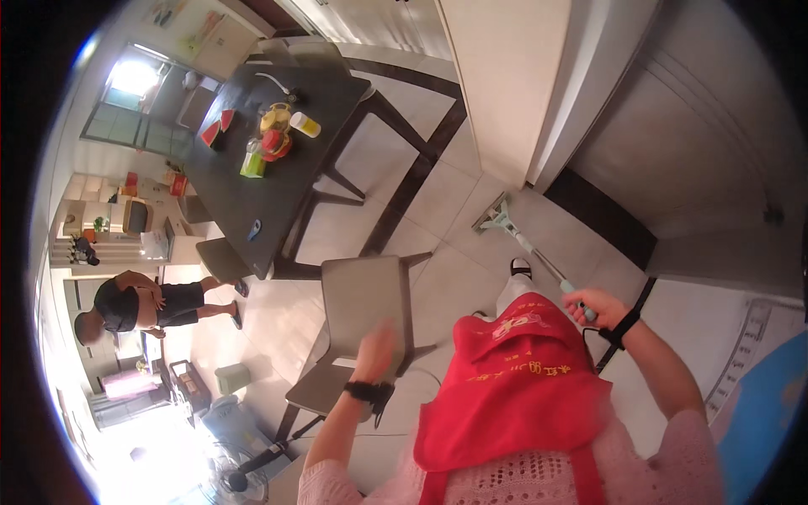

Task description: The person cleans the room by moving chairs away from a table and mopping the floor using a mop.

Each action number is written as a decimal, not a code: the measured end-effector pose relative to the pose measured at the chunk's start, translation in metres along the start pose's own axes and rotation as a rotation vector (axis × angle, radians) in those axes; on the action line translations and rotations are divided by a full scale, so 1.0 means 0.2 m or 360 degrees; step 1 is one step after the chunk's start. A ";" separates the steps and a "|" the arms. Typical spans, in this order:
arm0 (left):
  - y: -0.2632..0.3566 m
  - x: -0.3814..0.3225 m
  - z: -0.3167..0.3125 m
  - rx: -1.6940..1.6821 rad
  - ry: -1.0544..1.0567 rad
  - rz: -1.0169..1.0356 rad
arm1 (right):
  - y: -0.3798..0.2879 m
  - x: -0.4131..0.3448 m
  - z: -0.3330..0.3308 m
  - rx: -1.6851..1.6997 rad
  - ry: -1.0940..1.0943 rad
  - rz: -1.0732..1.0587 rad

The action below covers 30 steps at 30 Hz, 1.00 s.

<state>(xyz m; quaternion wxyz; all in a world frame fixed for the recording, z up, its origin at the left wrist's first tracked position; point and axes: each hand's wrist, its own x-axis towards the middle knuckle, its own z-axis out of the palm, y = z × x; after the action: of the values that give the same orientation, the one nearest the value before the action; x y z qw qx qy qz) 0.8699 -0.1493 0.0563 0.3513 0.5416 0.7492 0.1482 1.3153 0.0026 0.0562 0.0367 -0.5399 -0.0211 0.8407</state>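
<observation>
My right hand (594, 307) is closed round the pale green grip of a long-handled squeegee (548, 262). Its metal pole slants away to a wide pale green head (494, 214), seen against the tiles near the wall's foot; whether it touches them I cannot tell. Blurred, my left hand (377, 349) appears in front of a grey chair (360, 297) with nothing visible in it. Both wrists bear black bands. A red apron (511, 391) with yellow writing covers my front, and one sandalled foot (521, 268) shows below it.
A dark dining table (252, 202) at upper left carries watermelon slices (211, 132), a yellow-lidded jar (276, 118) and a white bottle (306, 125). Beyond stands another person (136, 301). A fan (237, 481) and a bin (232, 380) are at lower left; a wall edge (505, 95) rises ahead.
</observation>
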 end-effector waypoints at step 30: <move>-0.32 1.57 0.64 -0.2262 0.0153 -0.1368 | -0.73 0.88 0.89 -0.2418 -0.0202 -0.0891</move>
<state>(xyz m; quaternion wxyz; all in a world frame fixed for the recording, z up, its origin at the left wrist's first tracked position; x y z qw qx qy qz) 0.8607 0.0942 -0.1878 0.6033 -0.1495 0.6327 0.4619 1.0874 0.1638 -0.0177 -0.1321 -0.3434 -0.7223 0.5856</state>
